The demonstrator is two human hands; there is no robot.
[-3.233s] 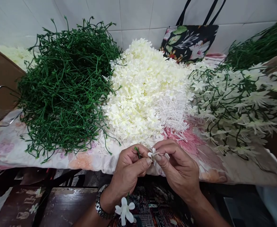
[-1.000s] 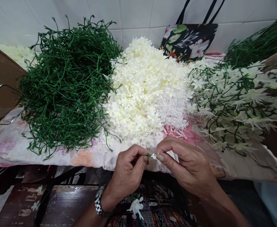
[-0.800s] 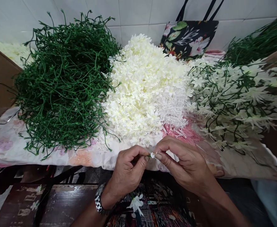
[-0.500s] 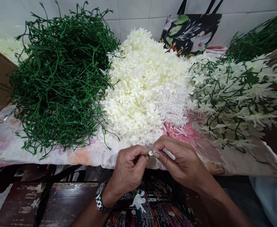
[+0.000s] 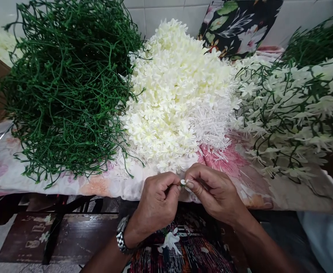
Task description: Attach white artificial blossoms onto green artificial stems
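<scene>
My left hand (image 5: 156, 203) is closed in a pinch on a thin green stem whose end hangs below my wrist with a white flower (image 5: 169, 240) on it. My right hand (image 5: 213, 191) pinches a small white flower piece (image 5: 183, 182) against the stem tip, fingertips of both hands touching. Both hands hover at the near edge of the cloth-covered table (image 5: 103, 185). Right behind them rises a pile of loose cream flower heads (image 5: 177, 94).
A big tangle of bare green stems (image 5: 66, 87) fills the left of the table. Stems fitted with white flowers (image 5: 291, 110) lie on the right. A black floral bag (image 5: 240, 26) leans on the tiled wall. A dark wooden stool (image 5: 69, 237) stands below left.
My hands have stayed together, pressing the flower piece onto the stem tip; the open flower seen earlier is now squeezed between my fingertips. The camera has tilted down and closer.
</scene>
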